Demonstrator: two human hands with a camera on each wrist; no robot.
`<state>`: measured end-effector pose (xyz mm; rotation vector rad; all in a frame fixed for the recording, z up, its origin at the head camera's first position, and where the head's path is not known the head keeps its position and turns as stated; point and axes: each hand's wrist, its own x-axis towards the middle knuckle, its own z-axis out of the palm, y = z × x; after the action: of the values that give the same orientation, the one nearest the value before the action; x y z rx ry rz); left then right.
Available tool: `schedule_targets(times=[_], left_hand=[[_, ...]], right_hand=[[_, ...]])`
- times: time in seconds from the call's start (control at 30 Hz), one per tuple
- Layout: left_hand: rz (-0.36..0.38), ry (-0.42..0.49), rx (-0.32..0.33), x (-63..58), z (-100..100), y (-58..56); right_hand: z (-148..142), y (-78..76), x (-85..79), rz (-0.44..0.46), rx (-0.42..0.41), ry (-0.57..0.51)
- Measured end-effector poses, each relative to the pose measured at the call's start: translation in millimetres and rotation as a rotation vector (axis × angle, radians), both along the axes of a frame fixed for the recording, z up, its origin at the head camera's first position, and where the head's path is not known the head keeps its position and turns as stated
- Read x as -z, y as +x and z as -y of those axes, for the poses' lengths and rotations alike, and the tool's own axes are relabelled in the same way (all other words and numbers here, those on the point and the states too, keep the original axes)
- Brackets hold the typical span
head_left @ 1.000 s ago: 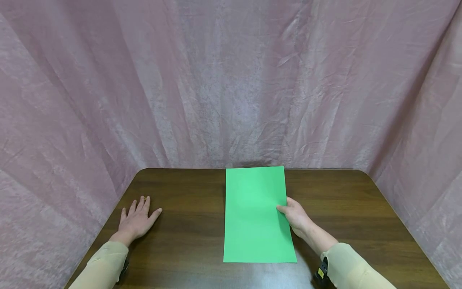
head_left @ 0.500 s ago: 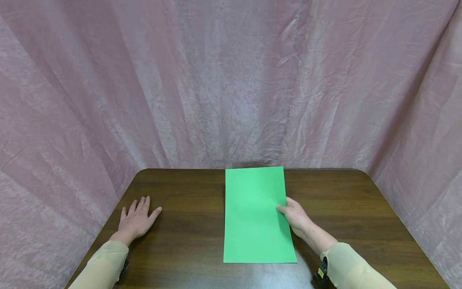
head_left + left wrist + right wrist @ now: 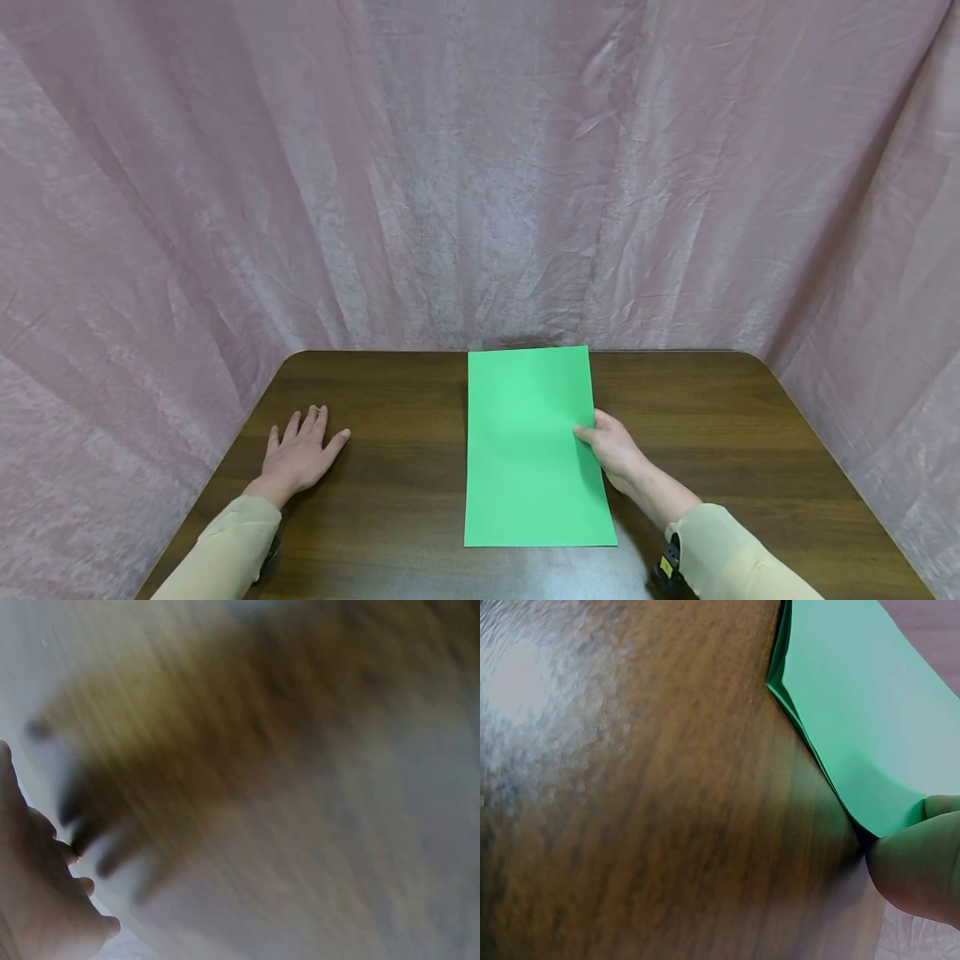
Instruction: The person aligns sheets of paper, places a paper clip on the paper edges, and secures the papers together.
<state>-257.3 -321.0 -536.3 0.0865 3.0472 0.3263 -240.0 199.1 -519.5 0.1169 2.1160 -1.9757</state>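
A green sheet of paper [image 3: 528, 467] lies lengthwise at the middle of the brown table [image 3: 405, 508]. My right hand [image 3: 621, 454] pinches its right edge, with the thumb on top and the other fingers hidden beneath. Up close in the right wrist view, the paper [image 3: 855, 705] shows a second green layer along its edge, and the layers part slightly at the near corner. Palm down over the left part of the table, my left hand [image 3: 300, 458] has its fingers spread and holds nothing. Its blurred reflection shows on the tabletop in the left wrist view.
A pink curtain [image 3: 480, 175] hangs right behind the table's far edge and runs along both sides. Light glares off the wood near the front middle. A dark wrist device [image 3: 667, 567] sits at the right sleeve.
My left hand has shifted a little to the right, still spread. The right hand and the green paper have hardly moved.
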Motion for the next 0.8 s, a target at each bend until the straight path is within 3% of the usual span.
schedule_targets(times=[0.8], left_hand=[[0.001,-0.021,0.131,-3.0,-88.1,-20.2]], right_hand=[[0.5,0.5,-0.2,0.002,0.011,0.024]])
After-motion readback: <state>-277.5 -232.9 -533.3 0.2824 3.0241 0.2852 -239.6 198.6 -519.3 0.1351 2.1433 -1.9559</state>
